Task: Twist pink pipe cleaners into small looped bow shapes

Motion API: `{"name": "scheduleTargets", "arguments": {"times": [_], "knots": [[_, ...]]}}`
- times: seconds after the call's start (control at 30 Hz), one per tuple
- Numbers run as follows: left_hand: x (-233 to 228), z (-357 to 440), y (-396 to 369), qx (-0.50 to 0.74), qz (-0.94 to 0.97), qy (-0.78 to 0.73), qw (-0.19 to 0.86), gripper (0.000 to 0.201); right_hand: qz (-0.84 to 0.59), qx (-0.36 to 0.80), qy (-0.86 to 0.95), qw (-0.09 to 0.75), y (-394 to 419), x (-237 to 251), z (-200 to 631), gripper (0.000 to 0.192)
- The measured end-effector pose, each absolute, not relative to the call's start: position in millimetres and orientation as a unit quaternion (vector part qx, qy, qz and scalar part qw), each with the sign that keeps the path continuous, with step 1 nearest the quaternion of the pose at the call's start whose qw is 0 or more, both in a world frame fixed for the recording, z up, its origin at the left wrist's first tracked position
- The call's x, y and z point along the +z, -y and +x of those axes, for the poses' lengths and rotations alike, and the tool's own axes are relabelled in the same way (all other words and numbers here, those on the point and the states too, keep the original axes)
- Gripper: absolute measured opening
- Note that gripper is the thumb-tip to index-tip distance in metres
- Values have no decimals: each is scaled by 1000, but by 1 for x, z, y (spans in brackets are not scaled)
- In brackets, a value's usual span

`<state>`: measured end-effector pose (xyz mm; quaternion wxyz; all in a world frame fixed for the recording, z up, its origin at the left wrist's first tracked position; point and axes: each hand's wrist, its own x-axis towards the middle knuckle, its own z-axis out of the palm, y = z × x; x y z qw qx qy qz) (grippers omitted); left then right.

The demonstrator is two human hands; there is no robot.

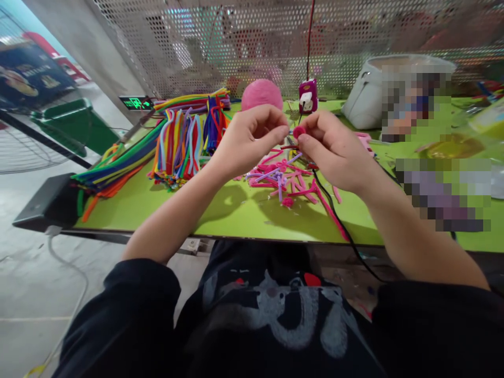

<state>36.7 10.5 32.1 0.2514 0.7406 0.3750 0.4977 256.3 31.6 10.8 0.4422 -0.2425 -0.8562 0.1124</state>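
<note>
Above the green table, my right hand pinches a small round coil of deep pink pipe cleaner between thumb and fingers. Facing it from the left, my left hand has its thumb and fingertips brought together. Whatever lies between those fingertips, if anything, is too small to make out. Below both hands lies a loose pile of cut pink and purple pipe cleaner pieces. A small pink curled piece rests at the near side of that pile. Behind my left hand sits a large pink ball.
Bundles of coloured pipe cleaners lie on the left of the green table. A purple power socket stands at the back. Its black cable runs over the front edge. A white bucket is at right, near blurred-out items.
</note>
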Motion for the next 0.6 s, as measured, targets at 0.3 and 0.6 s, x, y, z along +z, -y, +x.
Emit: {"name": "scheduleTargets", "arguments": {"times": [0.3, 0.6], "knots": [[27, 33, -6, 482, 773, -358, 202, 30, -214, 195, 857, 426, -26, 13, 255, 29], [32, 34, 1, 475, 742, -361, 307, 28, -213, 91, 880, 414, -11, 26, 253, 29]]}}
